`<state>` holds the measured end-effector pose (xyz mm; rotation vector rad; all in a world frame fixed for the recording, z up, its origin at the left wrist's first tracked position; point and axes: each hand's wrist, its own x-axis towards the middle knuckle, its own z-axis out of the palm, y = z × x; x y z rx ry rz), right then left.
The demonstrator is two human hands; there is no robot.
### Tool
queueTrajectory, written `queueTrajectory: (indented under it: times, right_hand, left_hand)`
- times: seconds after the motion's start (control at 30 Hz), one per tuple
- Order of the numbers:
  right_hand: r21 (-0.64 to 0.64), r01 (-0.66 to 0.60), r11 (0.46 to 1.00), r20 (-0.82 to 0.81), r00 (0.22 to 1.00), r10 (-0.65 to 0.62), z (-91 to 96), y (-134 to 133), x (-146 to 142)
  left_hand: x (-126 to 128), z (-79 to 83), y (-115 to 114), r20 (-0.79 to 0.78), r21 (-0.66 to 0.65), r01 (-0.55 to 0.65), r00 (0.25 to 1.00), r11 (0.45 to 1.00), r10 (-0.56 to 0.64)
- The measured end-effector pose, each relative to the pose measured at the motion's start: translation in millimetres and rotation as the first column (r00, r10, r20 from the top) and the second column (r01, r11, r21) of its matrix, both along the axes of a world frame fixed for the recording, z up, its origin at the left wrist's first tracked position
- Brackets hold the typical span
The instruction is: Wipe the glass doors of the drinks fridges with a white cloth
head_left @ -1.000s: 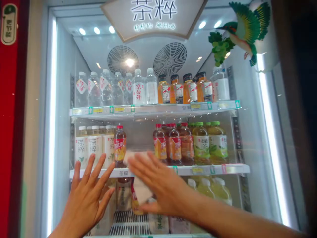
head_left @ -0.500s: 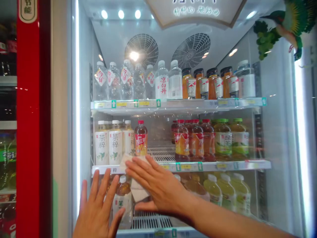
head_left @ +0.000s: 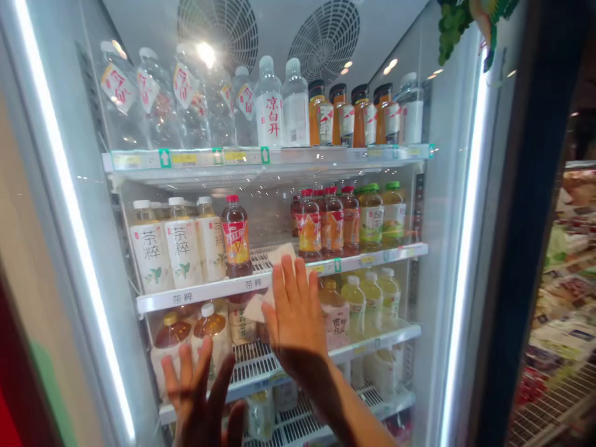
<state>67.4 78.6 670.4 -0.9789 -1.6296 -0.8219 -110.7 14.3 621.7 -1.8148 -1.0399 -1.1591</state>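
Observation:
A glass-doored drinks fridge fills the view. My right hand lies flat on the glass with fingers stretched out, pressing a white cloth against the door at the level of the middle shelf. My left hand is spread flat on the glass low down at the left, holding nothing. Behind the glass stand pale tea bottles, a red-capped tea bottle and amber bottles.
Water bottles and orange-drink bottles line the top shelf under two round fans. Lit strips run down both door sides. A dark door frame stands at right, with store shelving beyond.
The view has swung and come closer to the door. My right hand with the cloth has turned fingers-up and slid right across the glass. My left hand has dropped lower.

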Motion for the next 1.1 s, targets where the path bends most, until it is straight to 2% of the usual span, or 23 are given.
queueTrajectory:
  times: [0.07,0.13,0.2,0.23,0.3,0.4,0.47,0.63,0.7,0.83,0.9,1.0,1.03,1.1]
  right_hand:
    - [-0.026,0.005,1.000,0.002,1.000,-0.005,-1.0,1.1,11.6]
    - [-0.054,0.036,0.998,-0.025,0.999,-0.037,-21.2,-1.7,22.2]
    - [-0.058,0.062,0.996,-0.050,0.997,-0.065,-44.9,-5.8,31.8]
    - [-0.059,0.066,0.996,-0.050,0.996,-0.069,-50.9,-6.8,37.1]
    - [-0.075,0.076,0.994,-0.055,0.995,-0.080,-45.2,-4.7,50.3]
    - [-0.090,0.120,0.989,-0.134,0.982,-0.131,-17.7,4.7,76.8]
    - [-0.079,0.119,0.990,-0.164,0.978,-0.131,-19.7,8.6,95.5]
    - [-0.078,0.081,0.994,-0.170,0.981,-0.093,-90.0,9.2,134.2]
    - [-0.077,0.073,0.994,-0.172,0.981,-0.085,-92.3,13.1,148.1]
    - [-0.083,0.034,0.996,-0.144,0.989,-0.046,-67.5,21.8,174.8]
    - [-0.078,0.027,0.997,-0.147,0.988,-0.038,-79.2,21.8,187.5]
    - [-0.018,0.019,1.000,-0.152,0.988,-0.022,-116.6,21.4,209.6]
    - [-0.001,0.017,1.000,-0.144,0.989,-0.017,-122.9,22.7,218.0]
    - [-0.002,0.015,1.000,-0.152,0.988,-0.015,-117.4,27.4,235.0]
  left_hand:
    - [9.9,-7.2,3.5,-0.055,0.039,0.108,0.993,0.993,-0.106]
    - [20.7,-13.0,6.6,-0.075,0.035,0.189,0.980,0.981,-0.186]
    - [31.9,-17.3,9.8,-0.052,0.003,0.224,0.973,0.975,-0.224]
    - [37.5,-18.6,11.7,-0.040,-0.014,0.227,0.973,0.974,-0.227]
    - [49.6,-18.4,16.1,-0.046,-0.035,0.231,0.972,0.972,-0.233]
    - [71.9,-12.0,23.0,-0.093,-0.029,0.251,0.963,0.967,-0.253]
    - [90.2,-6.6,26.9,-0.099,-0.032,0.267,0.958,0.963,-0.269]
    - [137.7,-2.3,36.5,-0.188,-0.045,0.203,0.960,0.978,-0.208]
    - [154.5,-4.3,41.4,-0.211,-0.023,0.177,0.961,0.984,-0.178]
    - [182.7,-14.5,49.1,-0.171,-0.039,0.103,0.979,0.994,-0.109]
    - [193.7,-23.4,51.3,-0.144,-0.051,0.075,0.986,0.996,-0.081]
    - [205.0,-38.9,54.1,-0.103,-0.059,0.049,0.993,0.997,-0.055]
    - [207.2,-43.5,55.0,-0.092,-0.059,0.043,0.995,0.997,-0.048]
    - [209.4,-50.0,56.5,-0.081,-0.059,0.031,0.996,0.998,-0.036]
